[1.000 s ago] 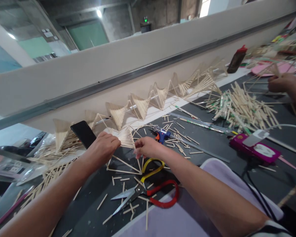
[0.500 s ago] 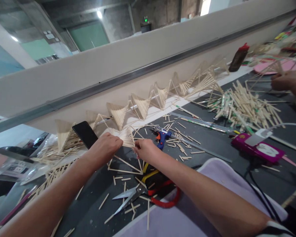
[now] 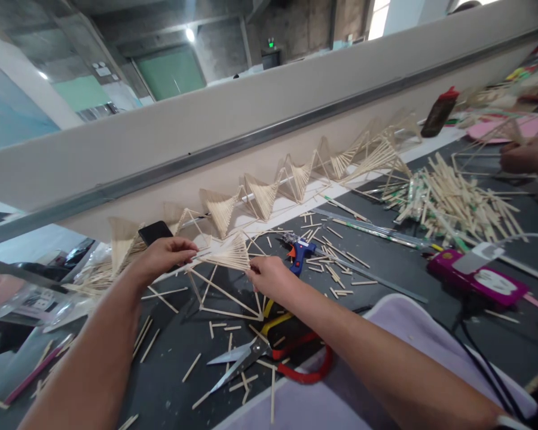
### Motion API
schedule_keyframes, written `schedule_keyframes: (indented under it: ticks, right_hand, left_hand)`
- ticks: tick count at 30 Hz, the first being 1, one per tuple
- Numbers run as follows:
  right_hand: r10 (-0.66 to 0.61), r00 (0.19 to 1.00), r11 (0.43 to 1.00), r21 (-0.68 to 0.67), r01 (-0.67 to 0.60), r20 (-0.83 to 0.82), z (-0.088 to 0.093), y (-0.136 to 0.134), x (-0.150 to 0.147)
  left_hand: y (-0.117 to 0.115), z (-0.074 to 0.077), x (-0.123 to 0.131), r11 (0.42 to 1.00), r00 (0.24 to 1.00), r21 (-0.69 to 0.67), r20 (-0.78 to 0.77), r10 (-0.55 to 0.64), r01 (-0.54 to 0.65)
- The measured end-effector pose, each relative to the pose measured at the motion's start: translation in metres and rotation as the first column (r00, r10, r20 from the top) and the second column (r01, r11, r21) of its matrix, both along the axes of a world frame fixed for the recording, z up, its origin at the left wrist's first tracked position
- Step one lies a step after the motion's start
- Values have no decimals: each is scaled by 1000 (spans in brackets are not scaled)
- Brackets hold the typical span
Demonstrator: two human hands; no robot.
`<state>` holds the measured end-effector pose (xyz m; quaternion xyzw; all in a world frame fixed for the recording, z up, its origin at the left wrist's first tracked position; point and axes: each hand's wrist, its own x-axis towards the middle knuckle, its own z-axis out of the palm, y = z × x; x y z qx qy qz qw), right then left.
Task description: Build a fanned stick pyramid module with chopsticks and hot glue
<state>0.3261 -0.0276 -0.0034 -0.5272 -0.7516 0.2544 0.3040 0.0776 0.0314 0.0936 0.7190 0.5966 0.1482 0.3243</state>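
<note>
A frame of thin wooden sticks (image 3: 226,258) stands on the dark table, its upper part a fanned row of sticks. At the right end of that fan, my right hand (image 3: 269,276) pinches the frame. My left hand (image 3: 173,254) is at the fan's left side, thumb and fingers closed in a pinch; what lies between them is too small to make out. Just right of the frame rests a blue glue gun (image 3: 301,254). Below it lie large scissors (image 3: 255,346) with red handles, blades apart, beside a yellow-handled tool (image 3: 275,319) partly behind my right forearm.
Several finished stick twists (image 3: 260,197) line the wall. A black phone (image 3: 155,232) sits behind my left hand. A pile of sticks (image 3: 461,200), a magenta device (image 3: 477,278) and a dark bottle (image 3: 439,113) are to the right. Another person's hand (image 3: 526,156) holds a stick frame.
My left hand has moved left, off the fan's top, uncovering more of its sticks. My right hand keeps its grip on the frame. The view has shifted slightly.
</note>
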Motion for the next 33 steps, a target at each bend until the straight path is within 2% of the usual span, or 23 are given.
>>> schedule_keyframes:
  ticks: [4,8,11,15,18,20,22,24,27,33]
  right_hand:
    - [-6,1000,1000,16,5,12,1,-1,0]
    - [2,1000,1000,23,-2,5,1,-1,0]
    - [-2,1000,1000,30,2,1,1,-1,0]
    - [-10,1000,1000,13,10,4,1,-1,-1]
    - [-19,1000,1000,4,19,4,0,-1,-2]
    - [-15,1000,1000,-5,15,-1,-1,-1,-2]
    - [-15,1000,1000,-23,15,-4,-2,-1,-1]
    - [-13,1000,999,-42,13,-6,-2,-1,-1]
    - [-6,1000,998,-57,6,-5,-1,-1,-1]
    - [-7,1000,1000,-10,7,12,-1,0,0]
  left_hand:
    - [1,-19,-7,997,972,-36,223,80,-74]
    - [0,-29,-8,991,940,-71,316,132,-115]
    - [-2,-29,-9,989,934,-71,326,144,-128]
    - [0,-14,-7,997,971,-17,228,74,-72]
    - [4,6,2,997,996,-21,56,-69,70]
    - [8,18,13,976,973,-78,-96,-209,202]
    - [14,23,24,936,904,-144,-245,-350,323]
    - [21,21,34,895,819,-192,-361,-446,402]
    - [34,14,40,873,748,-236,-450,-488,428]
    - [48,8,41,845,752,-291,-389,-532,448]
